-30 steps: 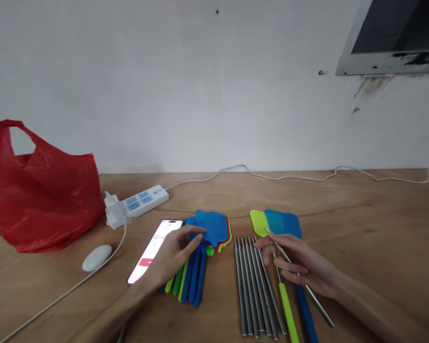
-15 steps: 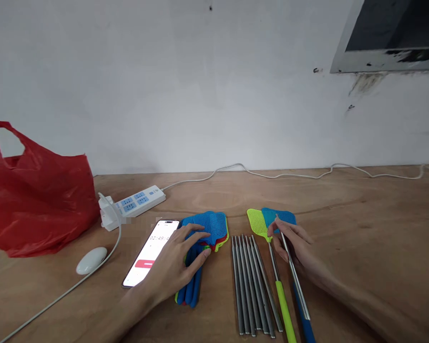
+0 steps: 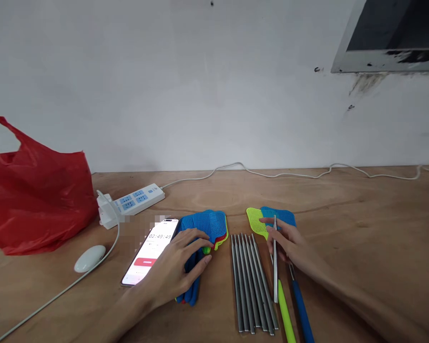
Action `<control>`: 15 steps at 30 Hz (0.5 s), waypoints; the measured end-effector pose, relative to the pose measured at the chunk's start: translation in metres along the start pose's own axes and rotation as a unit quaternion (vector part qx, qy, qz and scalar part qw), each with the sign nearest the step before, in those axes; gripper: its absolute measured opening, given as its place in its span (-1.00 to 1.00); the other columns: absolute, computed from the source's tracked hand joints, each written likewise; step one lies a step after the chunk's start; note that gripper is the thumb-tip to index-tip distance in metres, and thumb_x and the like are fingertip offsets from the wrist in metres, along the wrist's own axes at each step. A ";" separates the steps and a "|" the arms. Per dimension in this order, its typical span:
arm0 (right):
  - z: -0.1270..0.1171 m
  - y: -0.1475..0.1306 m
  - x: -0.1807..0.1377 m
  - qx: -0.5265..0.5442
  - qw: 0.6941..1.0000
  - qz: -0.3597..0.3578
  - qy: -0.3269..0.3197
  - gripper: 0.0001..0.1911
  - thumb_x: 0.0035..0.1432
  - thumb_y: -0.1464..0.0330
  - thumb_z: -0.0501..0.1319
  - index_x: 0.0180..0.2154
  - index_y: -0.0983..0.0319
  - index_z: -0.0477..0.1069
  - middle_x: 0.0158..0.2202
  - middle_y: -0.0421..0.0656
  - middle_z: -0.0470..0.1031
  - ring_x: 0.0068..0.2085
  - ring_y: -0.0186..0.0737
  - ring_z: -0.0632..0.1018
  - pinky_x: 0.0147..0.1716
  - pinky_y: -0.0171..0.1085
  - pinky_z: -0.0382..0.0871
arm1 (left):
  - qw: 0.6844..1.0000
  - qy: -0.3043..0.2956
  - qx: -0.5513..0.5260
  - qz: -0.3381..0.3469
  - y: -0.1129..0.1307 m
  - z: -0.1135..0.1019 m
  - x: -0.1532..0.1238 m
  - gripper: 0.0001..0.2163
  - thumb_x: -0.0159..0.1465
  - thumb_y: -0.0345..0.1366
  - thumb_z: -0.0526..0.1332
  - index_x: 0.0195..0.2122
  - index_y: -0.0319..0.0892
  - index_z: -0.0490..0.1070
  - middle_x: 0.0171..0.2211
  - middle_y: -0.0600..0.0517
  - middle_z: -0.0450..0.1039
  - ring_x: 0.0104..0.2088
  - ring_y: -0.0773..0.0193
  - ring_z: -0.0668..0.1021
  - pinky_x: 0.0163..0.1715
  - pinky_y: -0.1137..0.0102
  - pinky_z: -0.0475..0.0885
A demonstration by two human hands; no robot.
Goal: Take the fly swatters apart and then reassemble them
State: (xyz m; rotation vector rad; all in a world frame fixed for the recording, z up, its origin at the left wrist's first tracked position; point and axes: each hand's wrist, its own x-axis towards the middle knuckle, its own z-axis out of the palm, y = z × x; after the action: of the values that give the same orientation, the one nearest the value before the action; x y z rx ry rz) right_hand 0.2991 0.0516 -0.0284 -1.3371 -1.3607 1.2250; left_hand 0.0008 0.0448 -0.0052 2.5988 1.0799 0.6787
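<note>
- Right hand (image 3: 289,245) is pinching a steel rod (image 3: 275,283), now lying parallel just beside the rod row (image 3: 252,295), no longer slanting.
- Left hand (image 3: 180,269) is staying half-curled over the swatter stack (image 3: 209,224); grip unclear.

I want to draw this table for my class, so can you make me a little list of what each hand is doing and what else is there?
Left hand: resting on the stack of swatter heads, blue on top
Right hand: holding one metal rod
Between hands: row of metal rods
By right hand: green swatter, blue swatter
Left side: phone, power strip, red bag
</note>
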 end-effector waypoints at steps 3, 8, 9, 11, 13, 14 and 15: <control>-0.001 0.004 0.001 -0.037 0.999 0.000 -0.009 -0.22 0.14 -0.05 0.20 0.23 0.28 0.20 -0.60 -0.33 0.40 -0.72 -0.38 0.24 -0.72 -0.36 0.02 | 0.999 -0.019 -0.017 0.036 0.005 -0.002 0.000 -0.82 0.40 -0.31 0.12 -0.05 -0.09 0.48 -0.02 -0.07 0.50 0.03 0.04 0.49 0.05 0.14 0.41; -0.001 0.015 -0.002 -0.142 0.987 -0.076 -0.014 -0.19 0.21 0.10 0.21 0.35 0.28 0.01 -0.57 -0.33 0.38 -0.57 -0.24 0.38 -0.56 -0.29 0.16 | 0.994 -0.065 -0.031 0.079 0.013 -0.001 -0.001 -0.82 0.37 -0.36 0.14 -0.08 -0.09 0.48 -0.07 -0.06 0.52 0.04 0.05 0.49 0.13 0.12 0.34; 0.000 0.016 -0.002 -0.177 0.978 -0.106 -0.012 -0.25 0.23 0.15 0.20 0.34 0.26 0.04 -0.57 -0.33 0.37 -0.54 -0.23 0.39 -0.52 -0.28 0.16 | 0.993 -0.072 -0.032 0.083 0.013 0.000 -0.002 -0.83 0.36 -0.36 0.15 -0.08 -0.10 0.48 -0.07 -0.06 0.52 0.03 0.05 0.50 0.13 0.12 0.34; 0.001 0.018 -0.004 -0.260 0.953 -0.157 -0.015 -0.45 0.25 0.26 0.15 0.25 0.19 0.22 -0.55 -0.30 0.39 -0.52 -0.23 0.40 -0.49 -0.28 0.14 | 0.992 -0.081 -0.034 0.085 0.014 0.002 -0.002 -0.84 0.36 -0.36 0.16 -0.09 -0.11 0.47 -0.08 -0.06 0.52 0.03 0.06 0.50 0.14 0.13 0.33; 0.001 0.017 -0.006 -0.332 0.925 -0.183 -0.027 -0.68 0.26 0.34 0.11 0.04 0.15 0.42 -0.48 -0.24 0.45 -0.50 -0.24 0.42 -0.48 -0.27 0.13 | 0.992 -0.084 -0.038 0.083 0.014 0.002 -0.002 -0.84 0.35 -0.37 0.16 -0.09 -0.11 0.47 -0.08 -0.05 0.52 0.02 0.06 0.50 0.14 0.13 0.33; 0.001 0.016 -0.006 -0.359 0.913 -0.191 -0.033 -0.74 0.27 0.36 0.09 -0.07 0.15 0.47 -0.45 -0.22 0.47 -0.49 -0.24 0.43 -0.47 -0.26 0.14 | 0.992 -0.084 -0.040 0.082 0.014 0.002 -0.002 -0.84 0.35 -0.38 0.16 -0.09 -0.10 0.48 -0.08 -0.05 0.52 0.01 0.07 0.51 0.15 0.13 0.33; 0.002 0.015 -0.007 -0.377 0.904 -0.197 -0.037 -0.78 0.27 0.37 0.09 -0.15 0.15 0.49 -0.44 -0.20 0.49 -0.48 -0.23 0.43 -0.46 -0.26 0.15 | 0.992 -0.085 -0.041 0.081 0.014 0.002 -0.002 -0.84 0.35 -0.38 0.16 -0.09 -0.10 0.48 -0.09 -0.04 0.52 0.00 0.07 0.52 0.15 0.13 0.33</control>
State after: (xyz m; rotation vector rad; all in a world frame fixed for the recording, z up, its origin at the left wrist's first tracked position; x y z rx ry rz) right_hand 0.3005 0.0437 -0.0427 -1.4022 -2.1624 0.4718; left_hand 0.0092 0.0335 -0.0024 2.6367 0.7810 0.5107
